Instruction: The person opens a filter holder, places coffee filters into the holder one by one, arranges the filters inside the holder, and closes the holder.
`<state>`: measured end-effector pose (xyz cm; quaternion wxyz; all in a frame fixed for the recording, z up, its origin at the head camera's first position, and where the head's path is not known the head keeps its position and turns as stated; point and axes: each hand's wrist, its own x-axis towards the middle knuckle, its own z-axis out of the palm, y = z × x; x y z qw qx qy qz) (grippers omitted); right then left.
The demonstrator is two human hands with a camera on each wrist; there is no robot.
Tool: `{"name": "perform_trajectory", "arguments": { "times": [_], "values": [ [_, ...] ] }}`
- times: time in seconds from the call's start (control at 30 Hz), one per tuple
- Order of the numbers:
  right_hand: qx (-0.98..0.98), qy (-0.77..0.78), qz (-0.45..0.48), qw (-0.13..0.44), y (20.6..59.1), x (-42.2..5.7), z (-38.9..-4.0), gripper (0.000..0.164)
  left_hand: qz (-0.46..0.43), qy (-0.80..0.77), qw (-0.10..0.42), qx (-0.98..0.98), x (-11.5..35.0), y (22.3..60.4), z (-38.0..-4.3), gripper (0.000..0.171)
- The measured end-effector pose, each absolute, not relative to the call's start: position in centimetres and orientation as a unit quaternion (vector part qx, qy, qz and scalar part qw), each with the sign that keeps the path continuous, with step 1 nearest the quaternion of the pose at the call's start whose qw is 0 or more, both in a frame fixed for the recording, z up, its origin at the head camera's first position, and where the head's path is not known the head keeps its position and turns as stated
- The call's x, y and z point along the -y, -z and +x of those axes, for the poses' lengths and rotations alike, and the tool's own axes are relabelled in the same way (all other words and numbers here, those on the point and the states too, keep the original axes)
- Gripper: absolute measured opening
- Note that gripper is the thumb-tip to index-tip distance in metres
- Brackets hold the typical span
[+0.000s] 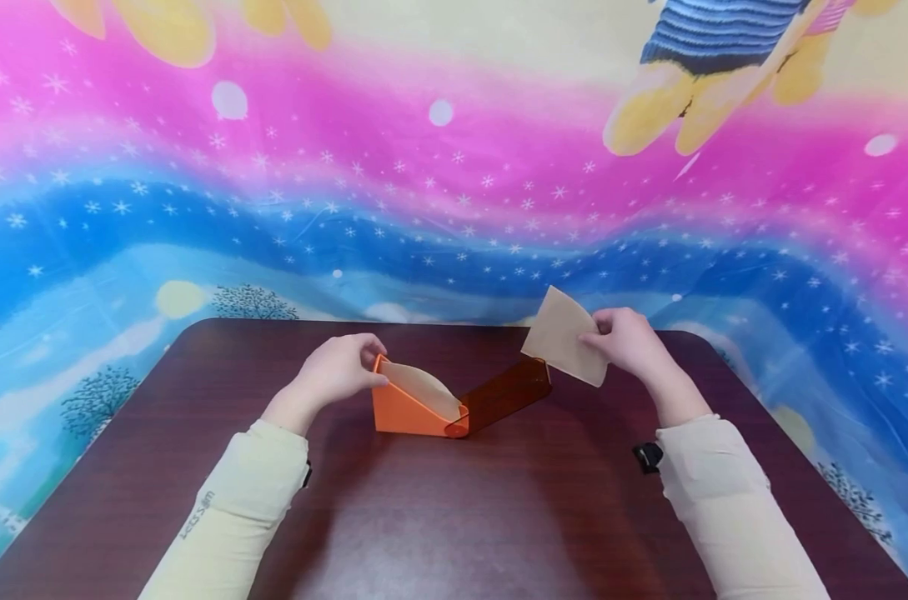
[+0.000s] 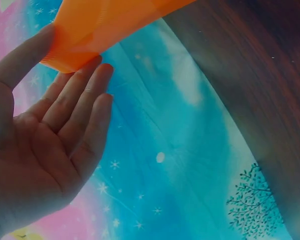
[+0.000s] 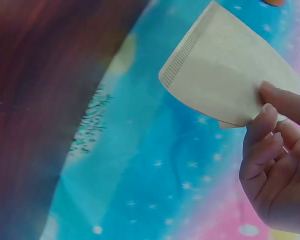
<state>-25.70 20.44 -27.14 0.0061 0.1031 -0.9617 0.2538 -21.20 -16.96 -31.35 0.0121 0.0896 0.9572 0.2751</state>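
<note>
An orange filter-paper box (image 1: 412,414) stands on the table, its see-through brown lid (image 1: 508,392) swung out to the right. Tan paper coffee filters (image 1: 422,386) show inside the box. My left hand (image 1: 341,367) pinches the tall left end of the box between thumb and fingers; the left wrist view has the orange wall (image 2: 85,35) between them. Up and to the right, my right hand (image 1: 628,340) holds a coffee filter (image 1: 566,337) by its edge, above the lid's far end. Its crimped seam shows on the filter (image 3: 225,70) in the right wrist view.
The dark reddish-brown wooden table (image 1: 454,517) has rounded far corners. Behind it hangs a pink and blue cloth (image 1: 393,183) printed with snowflakes, which comes down at the table's back and sides. A black strap piece (image 1: 647,457) sits at the right sleeve.
</note>
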Motion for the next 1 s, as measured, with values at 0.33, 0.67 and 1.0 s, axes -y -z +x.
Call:
{"name": "perform_trajectory", "arguments": {
  "times": [0.33, 0.67, 1.0],
  "values": [
    [0.955, -0.27, 0.121, 0.03, 24.1, -18.7, -24.1, 0.022, 0.057, -0.216, 0.032, -0.974, 16.1, 29.9, -21.3, 0.028],
    [0.945, -0.285, 0.153, 0.04, 22.6, -16.9, -23.4, 0.023, 0.054, -0.21, 0.045, -0.975, 16.1, 29.5, -21.6, 0.027],
    [0.937, -0.307, 0.164, 0.031, 22.6, -15.1, -23.5, 0.019, 0.058, -0.202, 0.049, -0.976, 15.9, 29.4, -21.5, 0.027]
  ]
}}
